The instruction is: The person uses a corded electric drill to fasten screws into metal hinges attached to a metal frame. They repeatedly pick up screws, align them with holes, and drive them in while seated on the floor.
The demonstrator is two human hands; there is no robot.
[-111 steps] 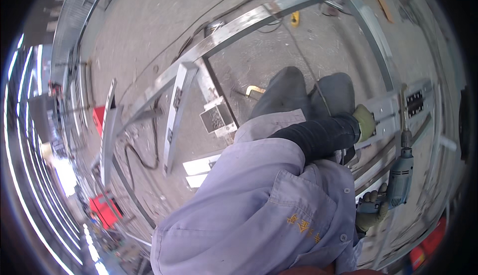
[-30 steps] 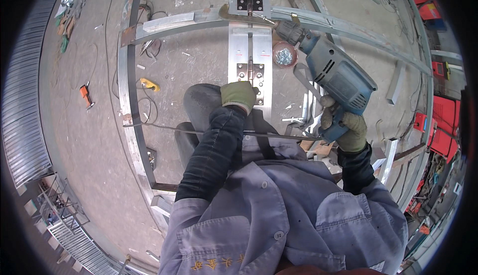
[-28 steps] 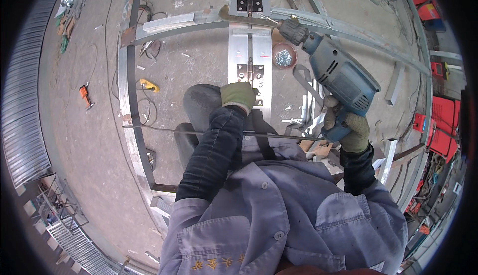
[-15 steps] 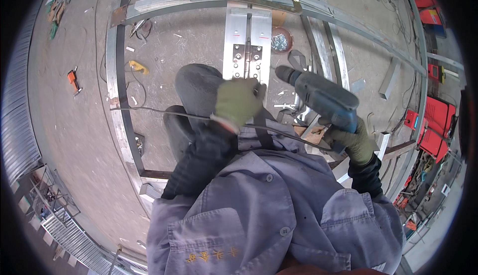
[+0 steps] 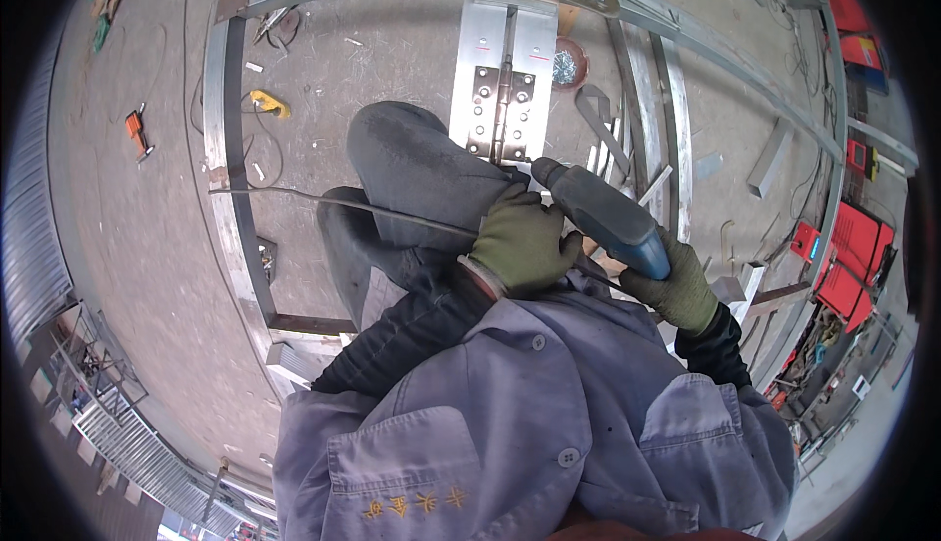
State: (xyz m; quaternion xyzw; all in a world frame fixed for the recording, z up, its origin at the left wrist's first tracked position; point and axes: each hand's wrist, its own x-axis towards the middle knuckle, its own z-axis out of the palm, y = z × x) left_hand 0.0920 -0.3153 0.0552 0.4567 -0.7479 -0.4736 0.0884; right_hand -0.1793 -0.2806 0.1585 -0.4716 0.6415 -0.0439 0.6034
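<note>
Drill (image 5: 608, 218) now lowered onto hinge (image 5: 502, 115).

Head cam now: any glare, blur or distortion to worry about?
Head view: heavy fisheye, the steel frame bows toward the black rim; even daylight with soft shadows; bright sheen on the hinged plate; right hand and drill sharp, as is the left hand; edge clutter smeared.

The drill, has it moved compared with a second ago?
Yes. The drill has come down from above the hinge plate to its lower edge, held in the right hand.
</note>
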